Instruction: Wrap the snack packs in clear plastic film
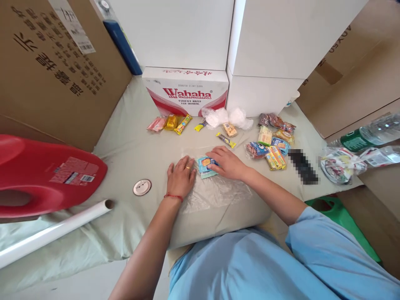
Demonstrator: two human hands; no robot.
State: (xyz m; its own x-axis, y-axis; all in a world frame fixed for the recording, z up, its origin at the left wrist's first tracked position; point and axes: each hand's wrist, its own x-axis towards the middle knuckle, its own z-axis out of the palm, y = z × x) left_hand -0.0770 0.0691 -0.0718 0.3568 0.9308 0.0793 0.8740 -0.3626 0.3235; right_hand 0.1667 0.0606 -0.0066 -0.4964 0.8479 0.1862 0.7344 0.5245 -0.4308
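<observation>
Left hand [180, 177] lies flat, palm down, fingers spread a little, pressing on the clear plastic bag [215, 189] near the middle of the cloth-covered worktop [125, 150]. It grips nothing. Ring on one finger, red string at the wrist.

Right hand [227, 163] is also on the bag, fingers curled narrow, tips pinching the right edge of the blue snack packet [205, 163]. The packet lies flat between the two hands, touching both. It is roughly square, so the long axis is hard to call; if anything it runs left-right, parallel to the near edge of the worktop. Printed face up. Can't tell whether it's inside the bag or on top of it.

The bag is flat and crinkled, spreading from the hands toward the near edge.

Rest of the worktop:
- Row of small packets [170, 122] toward the far edge, just in front of the Wahaha water carton [186, 91].
- Crumpled clear bags [227, 116] at the far edge, right of the carton.
- Yellow stick packet [226, 140] lying diagonally, just beyond the right hand.
- Pile of mixed snacks [271, 141] on the right side.
- Round badge [141, 187] left of the left hand.
- White tube [56, 231] at the near-left corner, red jug [37, 175] above it.
- Water bottle [371, 135] at the right edge.
</observation>
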